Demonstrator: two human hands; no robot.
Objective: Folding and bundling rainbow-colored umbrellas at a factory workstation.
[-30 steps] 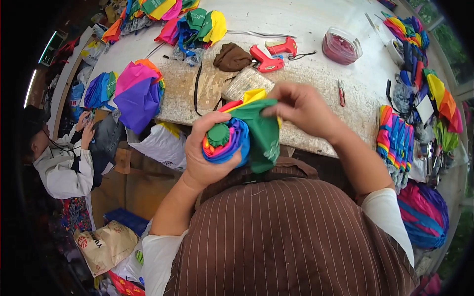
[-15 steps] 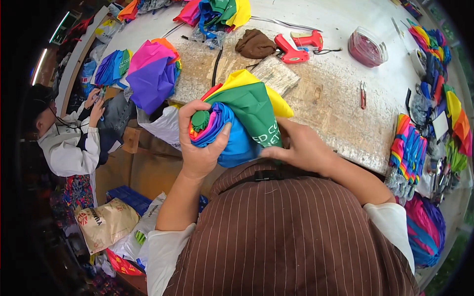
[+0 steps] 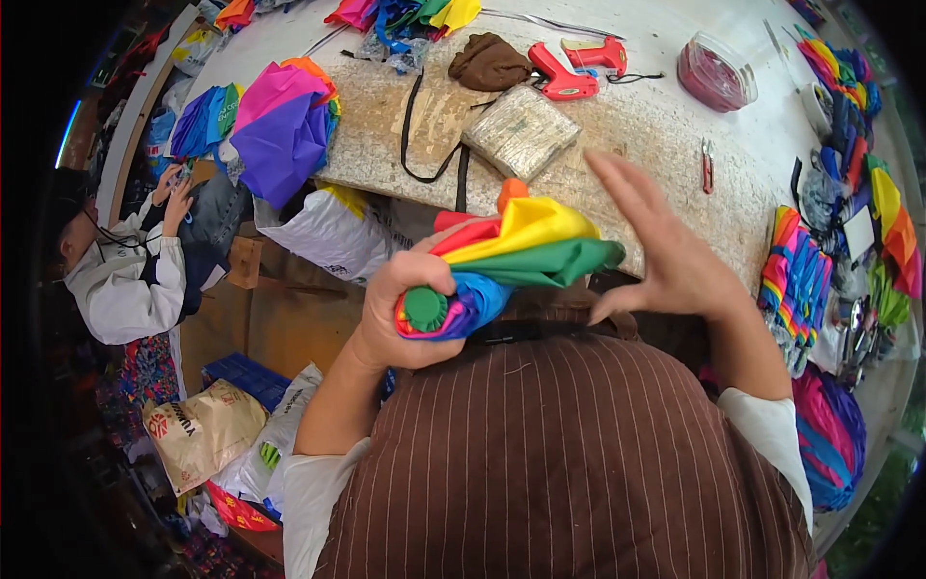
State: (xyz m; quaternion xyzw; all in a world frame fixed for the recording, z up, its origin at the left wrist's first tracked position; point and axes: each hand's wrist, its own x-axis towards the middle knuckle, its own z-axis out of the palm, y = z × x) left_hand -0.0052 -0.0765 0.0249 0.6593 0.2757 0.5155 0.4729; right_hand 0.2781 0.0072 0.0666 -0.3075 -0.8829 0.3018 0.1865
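A folded rainbow umbrella (image 3: 526,243) lies in my left hand (image 3: 400,304), which is wrapped tightly round its rolled end. The round green cap (image 3: 425,309) faces toward me at the left, with blue, purple and pink cloth coiled about it. Loose yellow, red and green panels stick out to the right of my fist. My right hand (image 3: 666,251) hovers apart from the cloth, fingers spread and thumb out, holding nothing. Beyond the umbrella, a worn block (image 3: 521,133) rests on the table with a black strap (image 3: 410,135) beside it.
On the table (image 3: 637,183) lie a brown cloth (image 3: 490,62), red glue guns (image 3: 563,74), a red cutter (image 3: 708,167) and a clear tub (image 3: 716,72). Other rainbow umbrellas (image 3: 282,130) sit left; more bundles (image 3: 796,275) hang right. A seated person (image 3: 125,261) works at the left.
My right hand has let go of the cloth and moved up and right, opening. My left hand has closed round the roll, and the umbrella's loose panels are gathered narrower.
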